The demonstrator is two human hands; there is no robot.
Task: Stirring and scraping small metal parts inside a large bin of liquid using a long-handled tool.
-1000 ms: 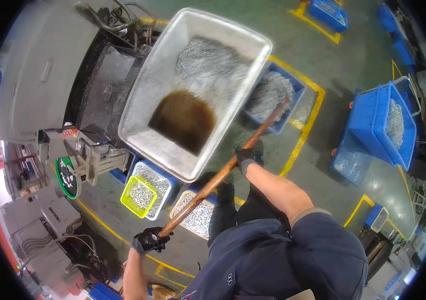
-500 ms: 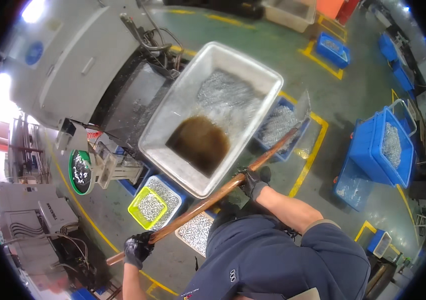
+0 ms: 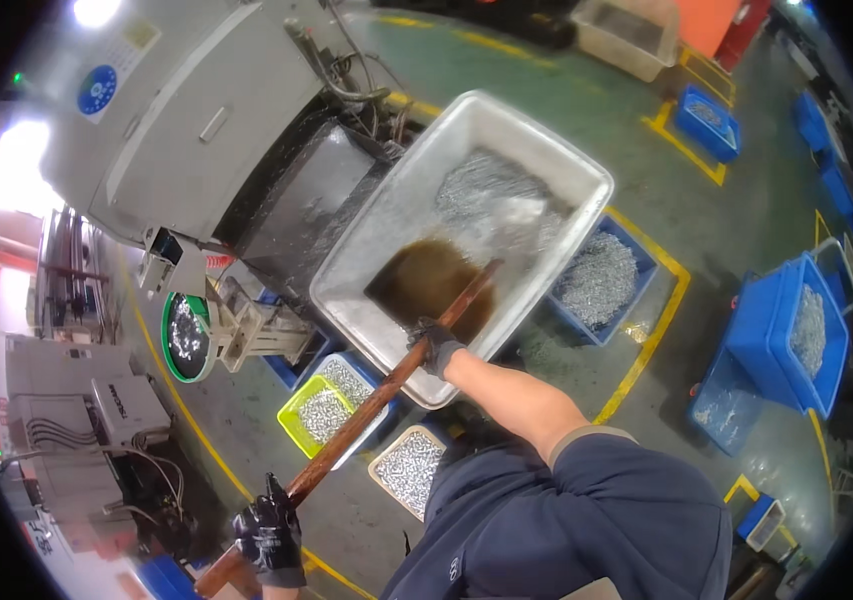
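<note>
A long wooden-handled shovel (image 3: 364, 412) slants across the view, its upper end inside a large white bin (image 3: 561, 275). My right hand (image 3: 432, 347), in a dark glove, is closed round the handle above the bin's near part. Lower left, my left hand (image 3: 271, 532), in a wet black glove, grips the handle near its rear end. Shiny metal bits (image 3: 491, 185) lie in the far part of the bin. Dark brown liquid (image 3: 416, 275) pools in the near part, behind the handle. The shovel's blade is hard to make out against the bits.
Right of the bin stands a blue crate (image 3: 636, 290) of metal bits. Near its front are a yellow-green basket (image 3: 291, 418) and a shallow tray (image 3: 386, 486) of small parts. A grey machine (image 3: 176, 130) borders the left; a blue cart (image 3: 746, 320) stands right.
The shovel has swung from over the blue crate into the white bin. My right hand has moved left and over the bin; my left hand has come down and nearer.
</note>
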